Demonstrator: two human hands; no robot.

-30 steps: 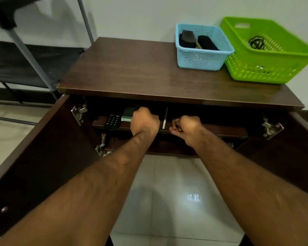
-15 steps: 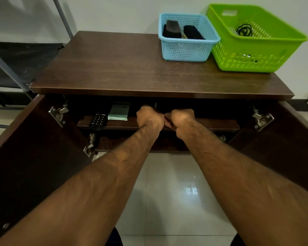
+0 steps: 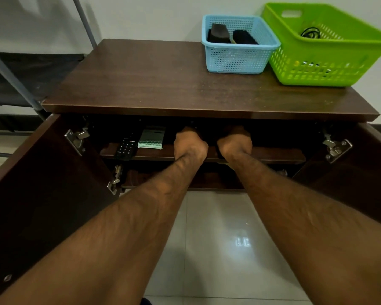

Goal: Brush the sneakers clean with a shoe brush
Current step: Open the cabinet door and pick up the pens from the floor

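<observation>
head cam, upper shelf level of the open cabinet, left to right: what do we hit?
left door hinge → black keypad device → pale green packet → left hand → right hand → right door hinge

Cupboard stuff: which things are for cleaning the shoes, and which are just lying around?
For the job: brushes in the blue basket; left hand and right hand inside the cupboard.
Lying about: keypad gadget, green comb pack, green basket, black cable.

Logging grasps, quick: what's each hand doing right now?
Left hand: fingers hidden inside the cabinet, cannot tell.
Right hand: same, cannot tell.
</observation>
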